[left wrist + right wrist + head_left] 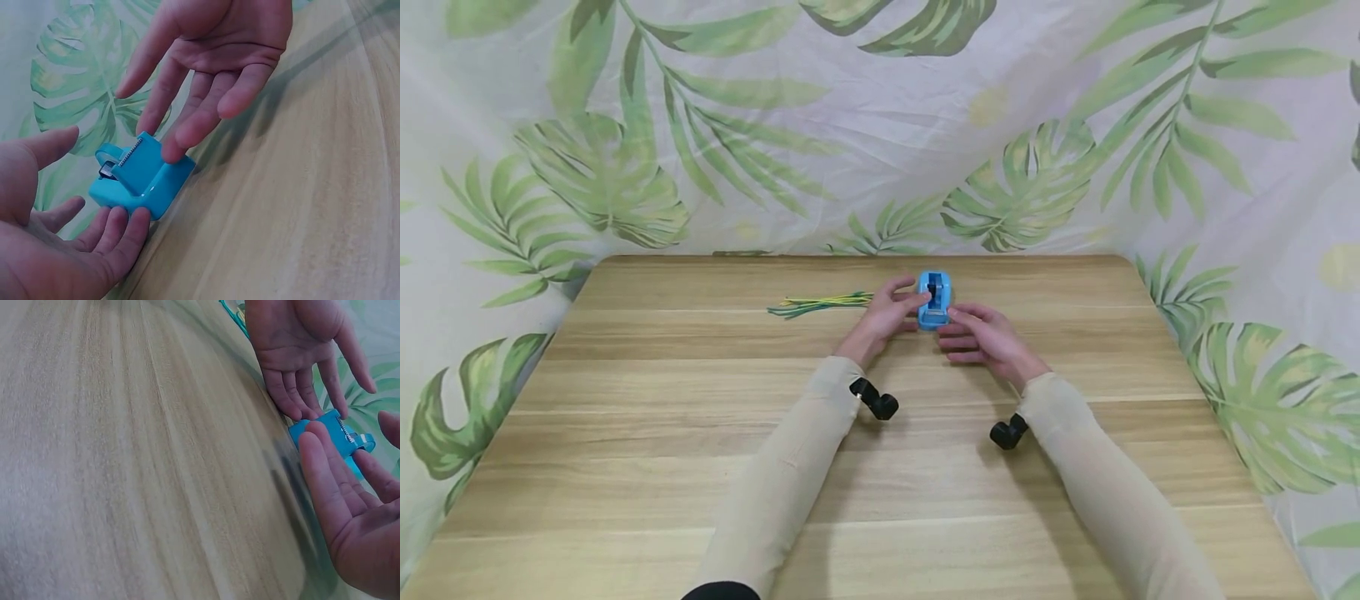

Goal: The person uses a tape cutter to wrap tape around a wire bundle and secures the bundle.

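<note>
A small blue tape dispenser (pixel 934 320) stands upright at the back middle of the table. Its serrated cutting edge shows in the left wrist view, where the dispenser (pixel 150 175) faces the camera. My left hand (pixel 891 312) is at its left side, fingers loosely spread, fingertips at or against the base. On the other side is my right hand (pixel 992 340), fingers extended and relaxed, its fingertips close to the dispenser; whether they touch it I cannot tell. Neither hand grips it. In the right wrist view both hands flank the dispenser (pixel 335 432).
Thin green and yellow strands (pixel 820 305) lie in a loose bundle left of my left hand, partly hidden behind it. The wooden table (pixel 700 467) ends at a leaf-patterned cloth (pixel 880 150) at the back. Small black cameras (pixel 874 398) are strapped to both wrists.
</note>
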A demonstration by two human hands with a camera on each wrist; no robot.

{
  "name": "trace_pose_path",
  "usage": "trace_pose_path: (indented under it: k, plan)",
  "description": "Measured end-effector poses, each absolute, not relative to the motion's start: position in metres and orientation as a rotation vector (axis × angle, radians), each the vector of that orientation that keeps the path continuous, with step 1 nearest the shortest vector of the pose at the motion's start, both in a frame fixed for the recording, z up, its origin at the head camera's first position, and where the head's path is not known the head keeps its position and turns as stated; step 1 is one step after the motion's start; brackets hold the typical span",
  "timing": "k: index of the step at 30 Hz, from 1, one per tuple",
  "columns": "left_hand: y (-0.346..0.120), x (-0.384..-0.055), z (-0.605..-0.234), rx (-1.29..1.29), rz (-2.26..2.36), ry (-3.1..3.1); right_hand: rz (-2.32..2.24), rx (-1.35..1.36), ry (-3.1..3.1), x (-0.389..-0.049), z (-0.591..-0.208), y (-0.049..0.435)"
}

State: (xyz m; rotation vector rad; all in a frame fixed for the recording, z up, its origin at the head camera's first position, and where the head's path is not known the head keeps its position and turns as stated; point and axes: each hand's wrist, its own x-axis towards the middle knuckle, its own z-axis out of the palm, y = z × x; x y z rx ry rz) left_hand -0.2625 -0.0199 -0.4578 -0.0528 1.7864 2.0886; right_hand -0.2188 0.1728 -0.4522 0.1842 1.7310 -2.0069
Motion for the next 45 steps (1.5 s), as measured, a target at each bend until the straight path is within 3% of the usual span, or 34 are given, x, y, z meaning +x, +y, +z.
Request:
trace_pose_path:
  k: [13,45]
  plan:
    - [-0.011,-0.266,-0.460,-0.093,2.078,1.793,-2.014,0.209,1.734,-0.226,-0.454,0.177]
    - [-0.006,-0.282,-0.467,0.177,1.706,2.354,-1.959,0.284,1.745,-0.249,-0.460,0.165]
